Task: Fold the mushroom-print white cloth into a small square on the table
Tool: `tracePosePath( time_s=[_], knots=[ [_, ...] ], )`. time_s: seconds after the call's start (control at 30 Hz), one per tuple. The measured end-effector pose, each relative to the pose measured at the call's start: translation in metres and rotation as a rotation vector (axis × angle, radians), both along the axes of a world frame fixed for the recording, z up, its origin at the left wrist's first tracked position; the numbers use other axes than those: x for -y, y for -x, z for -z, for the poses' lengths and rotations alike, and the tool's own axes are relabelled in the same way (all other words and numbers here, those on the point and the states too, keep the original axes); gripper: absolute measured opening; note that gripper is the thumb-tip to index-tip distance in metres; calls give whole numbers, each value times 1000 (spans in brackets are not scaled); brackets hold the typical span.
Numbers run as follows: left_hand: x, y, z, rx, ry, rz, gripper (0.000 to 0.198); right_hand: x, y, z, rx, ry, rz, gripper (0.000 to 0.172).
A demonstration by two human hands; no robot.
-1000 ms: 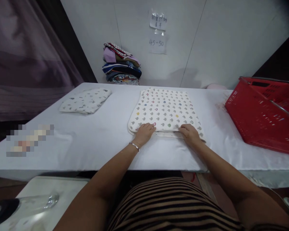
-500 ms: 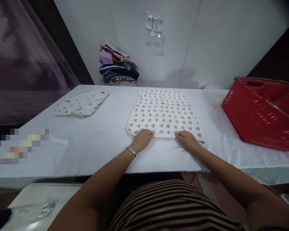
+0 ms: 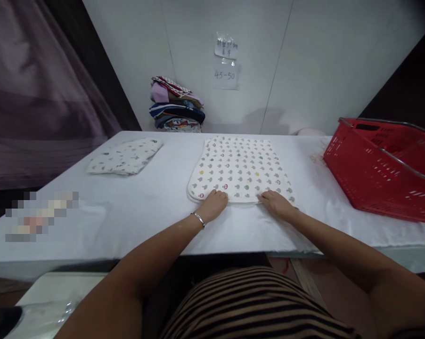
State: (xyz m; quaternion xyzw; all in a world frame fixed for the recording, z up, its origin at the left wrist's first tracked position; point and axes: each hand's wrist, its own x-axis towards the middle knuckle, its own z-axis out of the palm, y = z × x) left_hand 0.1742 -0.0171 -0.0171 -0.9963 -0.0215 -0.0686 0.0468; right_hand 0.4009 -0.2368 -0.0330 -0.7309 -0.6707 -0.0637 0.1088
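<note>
A folded white cloth printed with grey mushrooms and a few coloured ones lies flat on the white-covered table in front of me. My left hand, below a silver bracelet, is closed on the cloth's near edge, left of its middle. Farther right along that same edge, my right hand also has its fingers closed on the fabric. The near left corner is rounded and shows more than one layer. To the left lies a second folded white cloth with a small sparse print, apart from both hands.
A red plastic basket with metal handles stands on the table's right side. Against the back wall is a stack of folded fabrics, below and left of paper signs. A pixelated patch covers something at the table's left. A pale stool-like surface sits lower left.
The camera view has tilted up slightly, so the background sits lower in the picture. Both hands stay at the cloth's near edge, and the cloth lies much as before.
</note>
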Motion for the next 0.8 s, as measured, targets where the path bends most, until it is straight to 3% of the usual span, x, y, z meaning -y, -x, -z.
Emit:
tracePosePath(
  time_s=[0.1,0.23,0.53,0.8],
  knots=[
    [-4,4,-3,70,35,-37,38,4,-3,-10,-49,-42,32,33],
    [-8,17,1,75,68,16,39,12,-2,-14,-93,26,-43,34],
    [-3,20,14,47,74,-59,35,13,9,0,-29,96,-79,37],
    [-10,8,13,48,192,-142,29,-1,39,11,118,-79,-16,41]
  ],
)
